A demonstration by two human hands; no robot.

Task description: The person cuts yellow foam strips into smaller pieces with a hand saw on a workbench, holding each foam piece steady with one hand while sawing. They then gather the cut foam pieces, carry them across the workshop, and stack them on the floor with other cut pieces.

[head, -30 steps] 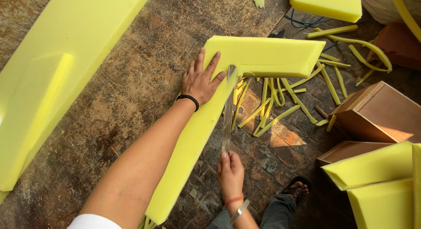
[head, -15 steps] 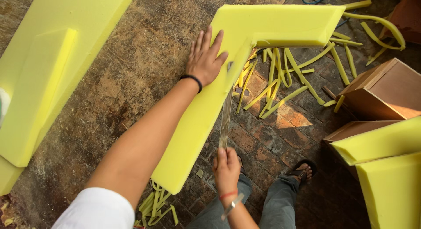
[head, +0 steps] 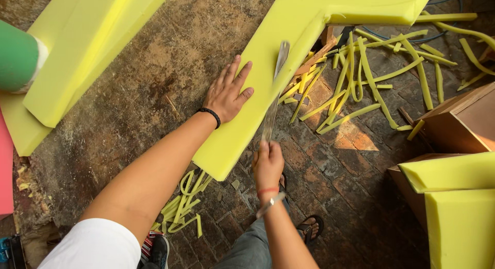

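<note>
Trimming the edge of the yellow foam slab (head: 289, 57) that runs from the top right down to the centre of the frame. The left hand (head: 227, 94) lies flat and open on the foam, fingers spread, pinning it to the worn table (head: 154, 68). The right hand (head: 268, 163), lower centre, is wrapped around the handle of a long blade (head: 276, 88) lying along the foam's right edge. To do this well I'd say keep the blade upright, use long strokes, and keep those spread fingers well clear. Offcut strips (head: 361, 78) litter the brick floor (head: 340, 176) at right.
</note>
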